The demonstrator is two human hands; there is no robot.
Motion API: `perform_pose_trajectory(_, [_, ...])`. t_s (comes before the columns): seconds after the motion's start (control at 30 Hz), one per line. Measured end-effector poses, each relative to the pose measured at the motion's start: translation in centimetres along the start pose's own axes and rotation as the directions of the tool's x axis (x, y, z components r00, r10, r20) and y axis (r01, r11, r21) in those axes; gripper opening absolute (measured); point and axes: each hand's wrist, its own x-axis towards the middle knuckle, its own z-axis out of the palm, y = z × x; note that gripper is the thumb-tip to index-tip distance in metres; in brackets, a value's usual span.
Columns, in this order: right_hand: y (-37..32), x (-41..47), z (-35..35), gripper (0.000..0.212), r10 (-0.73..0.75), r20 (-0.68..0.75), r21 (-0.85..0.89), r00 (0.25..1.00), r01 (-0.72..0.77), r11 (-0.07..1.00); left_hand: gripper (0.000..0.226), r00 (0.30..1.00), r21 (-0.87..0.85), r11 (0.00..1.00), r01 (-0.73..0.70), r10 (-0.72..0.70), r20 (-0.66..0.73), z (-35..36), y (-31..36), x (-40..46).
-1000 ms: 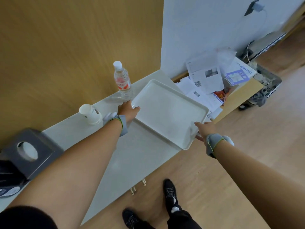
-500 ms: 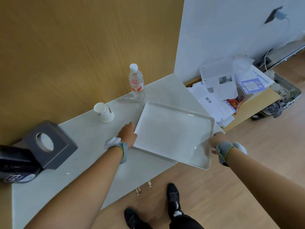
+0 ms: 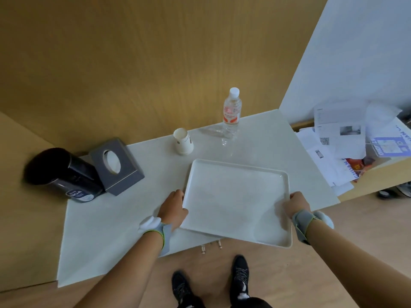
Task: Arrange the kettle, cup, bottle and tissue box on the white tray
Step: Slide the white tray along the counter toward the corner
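Clamped on the white tray (image 3: 235, 196): your left hand (image 3: 173, 207) and right hand (image 3: 297, 204), near corner overhanging the counter (image 3: 133, 218).

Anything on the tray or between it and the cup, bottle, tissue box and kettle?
Nothing visible. The white tray is bare, gripped at its sides by the left hand and right hand. Cup and bottle stand just beyond it, tissue box and kettle to its left, open tabletop between.
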Motion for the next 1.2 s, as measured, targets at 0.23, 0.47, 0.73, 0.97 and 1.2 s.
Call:
perform_pose_trajectory(0.23, [-3.2,-3.2,4.2,0.034,-0.115,0.069,-0.072,0.991,0.120,0.990,0.025,0.989,-0.116,0.983,0.144,-0.147,-0.015,-0.4,-6.2,-5.4])
perform_pose_trajectory(0.47, [-7.2,-6.5,8.7,0.036,-0.226,0.185,-0.134,0.956,0.252,0.958,0.030,0.958,-0.197,0.941,0.274,-0.285,-0.027,-1.4,-11.9,-9.2])
perform_pose_trajectory(0.73, [-11.4,-10.1,14.1,0.032,-0.320,0.316,-0.232,0.893,0.399,0.887,0.045,0.900,-0.185,0.891,0.415,-0.432,-0.062,-3.0,-17.8,-11.7])
perform_pose_trajectory(0.97, [-13.4,-12.8,17.3,0.032,-0.371,0.380,-0.269,0.847,0.485,0.832,0.048,0.835,-0.096,0.841,0.533,-0.541,-0.101,-3.6,-20.9,-12.4])
perform_pose_trajectory(1.2, [-14.4,-14.5,19.2,0.031,-0.413,0.425,-0.256,0.805,0.545,0.799,0.062,0.832,0.215,0.865,0.454,-0.326,-0.449,-4.0,-23.0,-12.0])
